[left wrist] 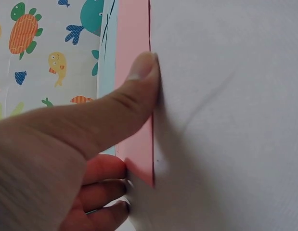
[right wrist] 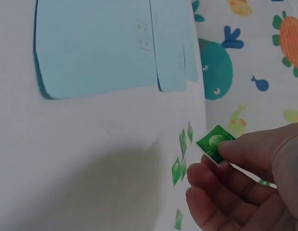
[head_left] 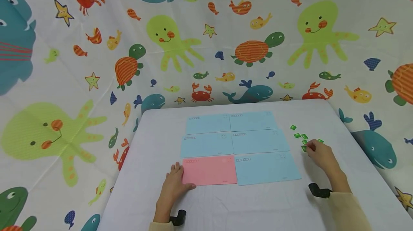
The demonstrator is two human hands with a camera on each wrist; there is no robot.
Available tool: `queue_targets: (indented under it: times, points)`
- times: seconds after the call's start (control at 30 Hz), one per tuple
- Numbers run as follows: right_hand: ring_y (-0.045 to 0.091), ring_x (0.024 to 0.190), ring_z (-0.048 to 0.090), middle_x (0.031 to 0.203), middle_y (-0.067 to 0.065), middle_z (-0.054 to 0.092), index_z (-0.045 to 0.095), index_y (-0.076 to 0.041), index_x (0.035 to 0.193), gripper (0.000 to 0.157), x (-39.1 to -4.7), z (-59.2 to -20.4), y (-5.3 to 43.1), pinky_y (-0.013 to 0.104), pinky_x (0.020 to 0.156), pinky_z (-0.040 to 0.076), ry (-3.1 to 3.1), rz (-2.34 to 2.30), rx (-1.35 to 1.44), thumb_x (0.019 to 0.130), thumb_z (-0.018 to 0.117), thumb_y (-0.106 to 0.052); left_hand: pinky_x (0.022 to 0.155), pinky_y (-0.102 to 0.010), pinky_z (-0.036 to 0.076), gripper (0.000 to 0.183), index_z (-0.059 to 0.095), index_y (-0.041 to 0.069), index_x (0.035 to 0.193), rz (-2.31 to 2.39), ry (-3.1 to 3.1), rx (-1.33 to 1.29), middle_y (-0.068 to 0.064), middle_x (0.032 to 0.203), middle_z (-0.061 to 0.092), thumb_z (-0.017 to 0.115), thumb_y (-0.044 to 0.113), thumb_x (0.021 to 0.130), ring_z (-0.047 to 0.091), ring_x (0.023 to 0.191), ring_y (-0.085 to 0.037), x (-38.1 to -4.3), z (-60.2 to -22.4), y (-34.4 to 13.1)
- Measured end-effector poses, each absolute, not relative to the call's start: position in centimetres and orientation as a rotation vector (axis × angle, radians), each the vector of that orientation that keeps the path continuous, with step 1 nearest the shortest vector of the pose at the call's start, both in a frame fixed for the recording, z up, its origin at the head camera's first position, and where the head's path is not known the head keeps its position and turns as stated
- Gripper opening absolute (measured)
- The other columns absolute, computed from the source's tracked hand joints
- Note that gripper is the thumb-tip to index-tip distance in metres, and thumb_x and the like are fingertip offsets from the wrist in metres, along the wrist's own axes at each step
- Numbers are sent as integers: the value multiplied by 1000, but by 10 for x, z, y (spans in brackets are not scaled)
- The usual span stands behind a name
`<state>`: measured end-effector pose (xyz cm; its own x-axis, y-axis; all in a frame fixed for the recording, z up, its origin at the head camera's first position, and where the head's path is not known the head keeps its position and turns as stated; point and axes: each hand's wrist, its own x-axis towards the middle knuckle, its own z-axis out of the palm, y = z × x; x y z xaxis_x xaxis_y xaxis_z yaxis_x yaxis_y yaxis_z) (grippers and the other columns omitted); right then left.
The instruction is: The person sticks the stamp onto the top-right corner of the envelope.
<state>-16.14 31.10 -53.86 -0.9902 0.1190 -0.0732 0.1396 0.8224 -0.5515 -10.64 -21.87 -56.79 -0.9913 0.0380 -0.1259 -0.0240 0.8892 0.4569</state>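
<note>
My right hand (head_left: pixel 322 155) pinches a small green stamp (right wrist: pixel 210 144) between thumb and fingers, above the table at the right. The stamp carries a pale round globe-like print. Several more green stamps (head_left: pixel 297 135) lie loose on the cloth just beyond that hand. At the near left of the envelope grid is a pink envelope (head_left: pixel 209 171). My left hand (head_left: pixel 174 184) rests on its left end, the thumb on the near edge and the other fingers by the left edge. The nearest blue envelope (head_left: pixel 267 168) lies right of the pink one.
More blue envelopes (head_left: pixel 206 145) lie in two columns behind the front row, with postcode boxes printed at their corners. A white cloth covers the table (head_left: pixel 226 209). Behind and beside it hangs a curtain (head_left: pixel 193 80) printed with sea animals. Each wrist wears a black camera mount (head_left: pixel 319 190).
</note>
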Motion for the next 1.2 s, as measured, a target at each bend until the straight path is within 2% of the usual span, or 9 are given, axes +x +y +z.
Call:
queue_targets:
  times: [0.23,0.37,0.53,0.87,1.2]
  points:
    - [37,89,62,101,28,66,60,10,109,25,-163,-531,296,41,69,54,3023,-956,155,98,57,-12,115,-68,28,93,49,-12,140,699,2923,8,-36,153,37,90,34,71,30,145,-53,-106,-567,-218]
    - [33,87,64,101,26,68,62,8,110,23,-164,-525,287,36,68,53,3020,-1033,136,98,60,-12,115,-67,29,93,49,-12,140,688,2923,4,-36,152,37,90,34,71,31,145,-53,-106,-567,-218]
    - [29,85,68,102,26,70,62,7,114,22,-166,-517,276,32,68,55,2987,-1123,113,99,58,-9,115,-67,29,93,49,-12,140,687,2924,-1,-36,152,37,90,34,71,31,145,-53,-106,-567,-217]
    - [27,85,69,106,25,69,61,3,121,26,-169,-511,258,33,72,59,2987,-1178,104,100,56,-11,115,-67,29,92,49,-12,140,685,2930,1,-36,152,38,89,34,71,31,145,-52,-106,-567,-217]
    - [22,79,69,100,20,73,64,-1,117,22,-169,-509,236,27,67,54,2999,-1237,17,99,58,-11,115,-67,29,91,49,-12,140,686,2933,8,-36,152,38,89,34,72,31,145,-53,-105,-567,-217]
